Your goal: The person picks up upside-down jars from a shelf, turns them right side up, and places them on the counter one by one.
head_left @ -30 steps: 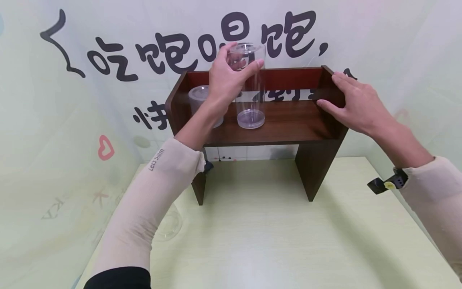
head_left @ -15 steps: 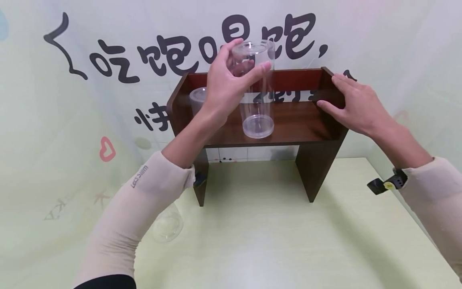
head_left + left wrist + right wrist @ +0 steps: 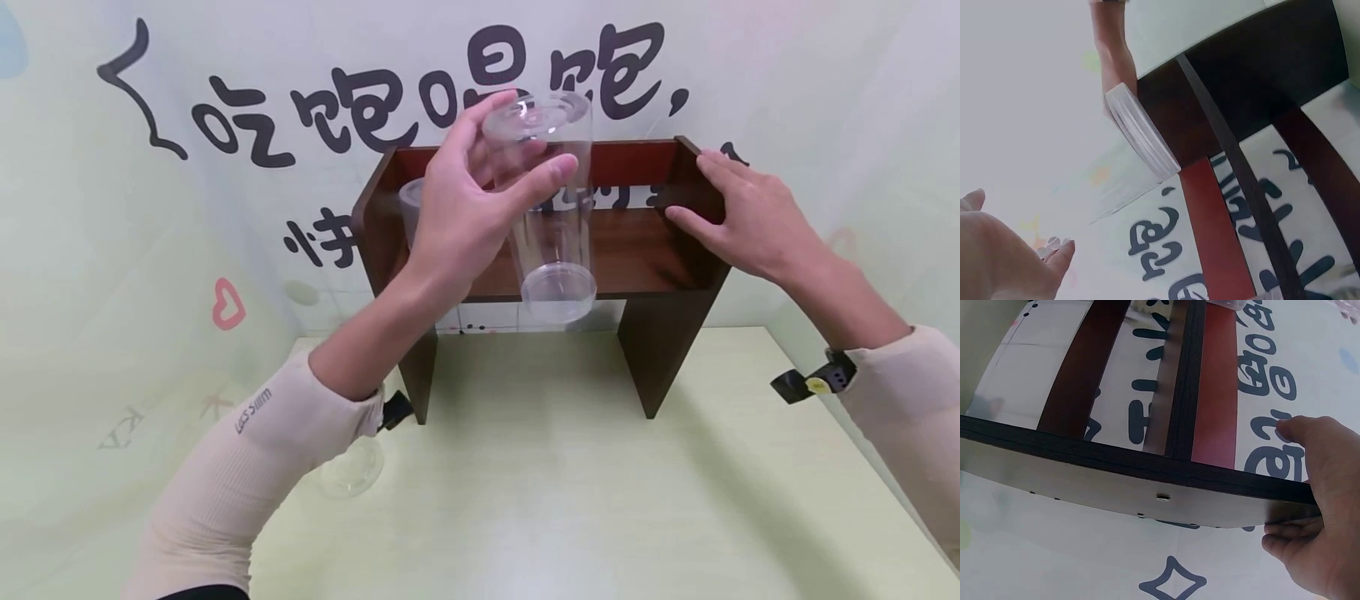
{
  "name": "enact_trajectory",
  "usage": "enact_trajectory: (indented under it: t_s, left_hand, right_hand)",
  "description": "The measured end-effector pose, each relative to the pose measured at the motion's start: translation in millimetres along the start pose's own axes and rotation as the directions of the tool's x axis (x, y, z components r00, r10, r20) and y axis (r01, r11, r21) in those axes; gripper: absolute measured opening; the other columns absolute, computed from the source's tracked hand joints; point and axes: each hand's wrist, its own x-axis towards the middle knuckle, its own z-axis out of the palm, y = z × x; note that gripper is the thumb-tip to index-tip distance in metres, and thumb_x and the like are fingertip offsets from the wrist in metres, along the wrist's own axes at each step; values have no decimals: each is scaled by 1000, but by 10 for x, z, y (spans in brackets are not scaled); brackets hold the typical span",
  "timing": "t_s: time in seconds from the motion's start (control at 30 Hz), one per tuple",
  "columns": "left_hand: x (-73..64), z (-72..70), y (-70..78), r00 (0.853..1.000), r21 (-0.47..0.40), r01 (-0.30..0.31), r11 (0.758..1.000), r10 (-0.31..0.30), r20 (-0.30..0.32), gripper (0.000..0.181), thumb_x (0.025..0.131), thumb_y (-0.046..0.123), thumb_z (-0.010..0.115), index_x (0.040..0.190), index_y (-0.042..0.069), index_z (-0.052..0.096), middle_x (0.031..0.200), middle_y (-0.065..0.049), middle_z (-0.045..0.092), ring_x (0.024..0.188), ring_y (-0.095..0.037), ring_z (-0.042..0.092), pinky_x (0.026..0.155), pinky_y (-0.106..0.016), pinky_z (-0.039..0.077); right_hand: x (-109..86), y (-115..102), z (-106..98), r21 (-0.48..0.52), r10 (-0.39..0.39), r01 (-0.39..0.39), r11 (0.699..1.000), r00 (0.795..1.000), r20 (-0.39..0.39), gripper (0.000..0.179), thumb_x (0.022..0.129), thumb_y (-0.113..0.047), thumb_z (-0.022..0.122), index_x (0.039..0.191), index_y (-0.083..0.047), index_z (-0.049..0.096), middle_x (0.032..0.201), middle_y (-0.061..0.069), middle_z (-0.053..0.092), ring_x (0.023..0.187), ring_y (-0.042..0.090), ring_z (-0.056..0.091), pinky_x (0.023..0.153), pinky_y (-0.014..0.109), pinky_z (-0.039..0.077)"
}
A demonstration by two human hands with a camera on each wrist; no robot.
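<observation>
I see the left hand (image 3: 467, 200), fingers curved round a clear jar (image 3: 555, 229), in front of the brown shelf (image 3: 637, 242). The right hand (image 3: 759, 215) grips the shelf's right side, thumb inside, fingers outside. A second jar (image 3: 411, 204) stands at the shelf's left end.

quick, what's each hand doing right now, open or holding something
Left hand: closed around the upper part of a clear container.
Right hand: gripping the brown shelf's right side panel, thumb inside, fingers outside.

Three clear containers (image 3: 553, 225) (image 3: 410, 200) (image 3: 352, 473), one shelf (image 3: 630, 250), one table (image 3: 525, 500), two hands (image 3: 467, 200) (image 3: 757, 218).
</observation>
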Motion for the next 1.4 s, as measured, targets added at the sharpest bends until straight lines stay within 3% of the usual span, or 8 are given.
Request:
enact_trajectory:
  t_s: [0.27, 0.47, 0.67, 0.83, 1.0, 1.2, 1.33, 1.4]
  left_hand:
    - [-272, 19, -44, 1000, -51, 3, 999, -3, -2, 74, 92, 12, 79, 157, 11, 44, 141, -8, 67, 124, -17, 68, 105, -37, 57]
    - [-494, 15, -180, 998, -148, 59, 987, -62, -14, 72, 93, 10, 76, 157, 11, 43, 140, -10, 65, 124, -23, 67, 104, -37, 58]
    - [-713, 2, -346, 990, -285, 119, 951, -135, -38, 67, 95, 7, 71, 155, 10, 43, 144, -10, 62, 132, -24, 65, 107, -36, 55]
    - [-833, -31, -465, 976, -389, 141, 911, -193, -98, 65, 97, 3, 68, 155, 7, 40, 147, -12, 61, 135, -27, 63, 110, -35, 53]
    - [-924, -55, -574, 968, -493, 113, 863, -207, -141, 65, 97, 5, 65, 155, 2, 37, 149, -18, 56, 136, -32, 61, 110, -42, 53]
    - [-1048, -45, -686, 955, -579, 88, 811, -233, -182, 63, 93, 5, 65, 150, 3, 39, 145, -19, 58, 133, -32, 63, 111, -48, 52]
    - [-1144, -40, -759, 947, -631, 67, 773, -248, -203, 61, 93, 5, 64, 148, 3, 38, 142, -16, 59, 134, -34, 62, 111, -51, 52]
    - [-1193, -48, -811, 942, -654, 53, 755, -255, -217, 60, 94, 5, 64, 147, 4, 37, 140, -15, 59, 134, -35, 62, 112, -53, 51]
  right_hand:
    - [-9, 1, 5, 29, -3, 3, 1000, 1000, -8, 76, 105, -38, 64, 161, 5, 37, 165, 28, 37, 150, 52, 37, 123, 64, 31]
    - [-20, -7, -15, 50, 4, -4, 999, 1000, 2, 76, 105, -42, 62, 163, 1, 35, 165, 26, 38, 148, 54, 39, 123, 65, 31]
    - [-31, -8, -28, 58, 1, 0, 998, 1000, -24, 72, 105, -39, 63, 162, -2, 40, 159, 28, 47, 142, 54, 45, 117, 69, 37]
    - [-101, -45, -37, 80, 11, 0, 997, 990, -138, 64, 102, -33, 66, 156, -3, 49, 157, 25, 51, 145, 47, 45, 118, 68, 36]
    - [-256, -146, -13, 84, -84, 117, 990, 943, -323, 64, 96, -32, 72, 150, -1, 57, 153, 22, 56, 144, 43, 47, 120, 60, 39]
    - [-453, -362, 90, 26, -285, 335, 942, 838, -465, 75, 101, -57, 58, 141, 6, 62, 144, 25, 62, 135, 46, 55, 121, 45, 43]
    - [-588, -566, 193, 80, -309, 411, 908, 786, -536, 74, 101, -59, 61, 135, 7, 67, 139, 25, 66, 131, 45, 59, 121, 41, 42]
    - [-660, -664, 256, 117, -304, 436, 892, 772, -558, 73, 101, -59, 62, 133, 6, 68, 136, 25, 67, 130, 45, 59, 121, 39, 41]
